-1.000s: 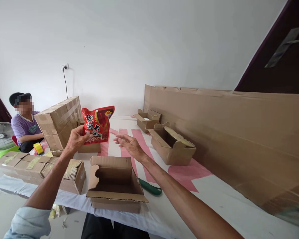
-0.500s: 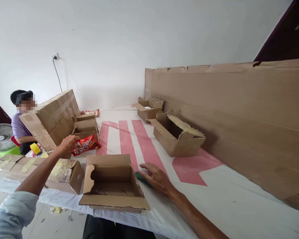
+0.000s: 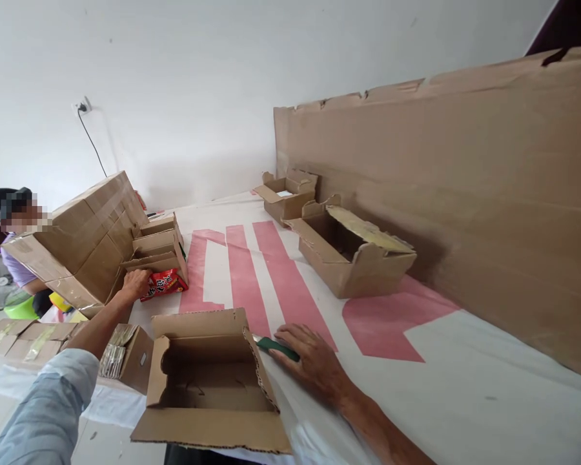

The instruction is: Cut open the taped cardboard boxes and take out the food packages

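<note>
My left hand (image 3: pixel 138 284) reaches far forward, its fingers closed on the near end of a red snack packet (image 3: pixel 166 283) with printed lettering. The packet is at the front of a small open cardboard box (image 3: pixel 157 261). My right hand (image 3: pixel 314 355) lies flat on the table, fingers stretched out. A green-handled tool (image 3: pixel 278 349), which looks like a knife, lies by its thumb and fingertips, partly covered. Between my arms, at the table's near edge, an open cardboard box (image 3: pixel 210 429) stands with flaps folded out and nothing visible inside.
Stacked taped boxes (image 3: pixel 84 239) rise on the left, with a row of boxes (image 3: pixel 126 355) nearer me. Two open boxes, one large (image 3: pixel 368 274) and one smaller (image 3: pixel 290 205), stand before a tall cardboard panel (image 3: pixel 440 168). A person (image 3: pixel 22 258) sits beyond the stack, near a fan (image 3: pixel 0 284).
My left hand has drawn the packet down and left, closer to the small box. My right hand has slid slightly right, showing more of the green-handled tool. The view has shifted a little.
</note>
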`<move>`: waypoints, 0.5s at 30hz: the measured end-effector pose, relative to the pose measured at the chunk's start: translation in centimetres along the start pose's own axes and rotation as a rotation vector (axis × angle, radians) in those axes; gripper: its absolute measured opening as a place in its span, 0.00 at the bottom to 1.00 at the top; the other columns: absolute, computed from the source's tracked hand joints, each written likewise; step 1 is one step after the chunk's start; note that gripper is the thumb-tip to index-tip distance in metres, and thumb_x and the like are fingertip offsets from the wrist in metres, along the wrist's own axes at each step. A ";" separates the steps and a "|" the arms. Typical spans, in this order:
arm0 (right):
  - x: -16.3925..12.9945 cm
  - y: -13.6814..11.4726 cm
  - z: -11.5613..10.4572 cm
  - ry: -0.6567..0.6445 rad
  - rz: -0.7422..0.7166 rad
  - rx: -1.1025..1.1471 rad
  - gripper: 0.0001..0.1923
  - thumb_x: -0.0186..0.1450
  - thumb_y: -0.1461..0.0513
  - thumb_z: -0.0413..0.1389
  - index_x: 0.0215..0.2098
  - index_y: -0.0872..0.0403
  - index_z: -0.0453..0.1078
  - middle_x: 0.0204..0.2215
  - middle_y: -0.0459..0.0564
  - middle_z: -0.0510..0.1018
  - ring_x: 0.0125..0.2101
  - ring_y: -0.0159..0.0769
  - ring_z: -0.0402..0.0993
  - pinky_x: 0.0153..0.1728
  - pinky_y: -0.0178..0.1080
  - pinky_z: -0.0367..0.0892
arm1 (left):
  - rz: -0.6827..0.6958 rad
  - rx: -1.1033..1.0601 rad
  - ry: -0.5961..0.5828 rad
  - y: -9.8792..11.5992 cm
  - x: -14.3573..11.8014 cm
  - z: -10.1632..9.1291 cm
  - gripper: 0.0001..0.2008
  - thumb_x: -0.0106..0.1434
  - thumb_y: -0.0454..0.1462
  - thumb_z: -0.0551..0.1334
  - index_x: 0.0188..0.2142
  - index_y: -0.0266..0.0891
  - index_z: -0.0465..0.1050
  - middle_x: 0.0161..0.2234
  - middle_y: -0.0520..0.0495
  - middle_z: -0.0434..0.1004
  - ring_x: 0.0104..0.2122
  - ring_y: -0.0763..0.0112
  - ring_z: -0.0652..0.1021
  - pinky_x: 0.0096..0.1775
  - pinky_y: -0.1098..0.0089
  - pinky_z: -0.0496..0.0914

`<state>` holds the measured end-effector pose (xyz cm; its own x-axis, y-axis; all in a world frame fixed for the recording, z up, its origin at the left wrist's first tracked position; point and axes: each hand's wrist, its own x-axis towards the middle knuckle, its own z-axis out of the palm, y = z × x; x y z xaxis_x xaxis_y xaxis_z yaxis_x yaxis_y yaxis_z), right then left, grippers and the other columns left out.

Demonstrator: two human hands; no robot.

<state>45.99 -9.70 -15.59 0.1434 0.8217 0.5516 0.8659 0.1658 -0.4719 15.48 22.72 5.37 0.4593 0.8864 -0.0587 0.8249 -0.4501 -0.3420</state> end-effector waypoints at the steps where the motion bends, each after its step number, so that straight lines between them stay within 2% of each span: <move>1: 0.0 -0.1 0.0 0.003 -0.006 -0.010 0.10 0.75 0.55 0.58 0.41 0.50 0.77 0.42 0.53 0.83 0.43 0.46 0.79 0.45 0.47 0.71 | -0.010 0.014 0.021 0.2 -0.2 0.1 0.18 0.67 0.36 0.65 0.56 0.41 0.79 0.55 0.30 0.82 0.57 0.41 0.80 0.56 0.52 0.73; 4: 0.0 -0.3 -0.1 0.016 -0.023 -0.045 0.08 0.74 0.56 0.58 0.41 0.50 0.77 0.42 0.54 0.84 0.44 0.47 0.80 0.45 0.47 0.71 | -0.027 0.044 0.083 0.8 -0.9 0.2 0.22 0.69 0.32 0.59 0.61 0.36 0.74 0.61 0.24 0.76 0.62 0.39 0.76 0.60 0.46 0.69; 6: 0.0 -0.3 0.1 0.023 -0.029 -0.062 0.08 0.74 0.57 0.58 0.41 0.50 0.77 0.42 0.54 0.84 0.44 0.47 0.80 0.45 0.47 0.71 | -0.034 0.044 0.081 1.2 -1.2 0.5 0.21 0.70 0.30 0.56 0.60 0.33 0.76 0.59 0.22 0.77 0.61 0.39 0.77 0.59 0.46 0.70; 8: -0.1 -0.2 0.2 0.027 -0.027 -0.069 0.07 0.73 0.57 0.58 0.42 0.50 0.78 0.43 0.54 0.84 0.44 0.47 0.80 0.45 0.47 0.71 | -0.041 0.026 0.038 1.5 -1.3 1.0 0.18 0.69 0.30 0.56 0.53 0.33 0.81 0.52 0.22 0.82 0.56 0.39 0.81 0.55 0.48 0.72; 11: -0.1 -0.1 0.3 0.028 -0.031 -0.072 0.07 0.72 0.57 0.59 0.43 0.50 0.78 0.44 0.55 0.84 0.45 0.47 0.80 0.46 0.47 0.72 | -0.046 -0.032 -0.030 2.0 -1.1 2.1 0.12 0.67 0.35 0.62 0.43 0.35 0.85 0.45 0.25 0.85 0.50 0.41 0.84 0.50 0.53 0.75; 15: -0.2 0.0 0.3 0.027 -0.036 -0.078 0.08 0.71 0.57 0.60 0.44 0.49 0.78 0.44 0.54 0.84 0.45 0.47 0.80 0.47 0.48 0.72 | 0.003 -0.172 -0.086 2.5 -0.9 3.6 0.11 0.63 0.44 0.68 0.34 0.40 0.85 0.38 0.36 0.86 0.46 0.48 0.84 0.46 0.62 0.74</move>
<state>45.79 -9.73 -15.90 0.1232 0.8008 0.5862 0.9051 0.1515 -0.3972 16.00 21.20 1.18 0.4377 0.8878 -0.1420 0.8713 -0.4579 -0.1765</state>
